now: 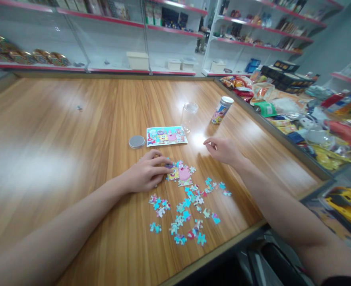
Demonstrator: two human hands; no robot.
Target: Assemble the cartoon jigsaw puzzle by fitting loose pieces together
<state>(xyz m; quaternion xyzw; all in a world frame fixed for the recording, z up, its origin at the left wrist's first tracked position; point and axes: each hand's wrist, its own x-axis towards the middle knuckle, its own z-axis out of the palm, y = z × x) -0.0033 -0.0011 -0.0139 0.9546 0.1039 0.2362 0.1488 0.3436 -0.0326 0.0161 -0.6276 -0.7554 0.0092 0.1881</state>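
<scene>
My left hand (pixel 147 171) lies with stretched fingers at the left part of a joined puzzle section (pixel 183 173), which shows a pink and a yellow cartoon figure; its fingertips cover some of the pieces. To the right, my right hand (pixel 224 151) is above the table, fingers curled and thumb close to the index finger. Whatever it may hold is hidden. Loose jigsaw pieces (pixel 186 215), many light blue, are scattered between my forearms. Beyond my left hand is a picture card (pixel 167 136) with the cartoon figures, and a round silver lid (pixel 136 142) at its left.
A clear plastic jar (pixel 189 117) and a printed canister (pixel 222 110) stand behind the card. One small piece (pixel 79 107) lies far left on the wooden table (pixel 112 103). Packaged goods (pixel 294 115) fill the right side; shelves (pixel 103 39) line the back.
</scene>
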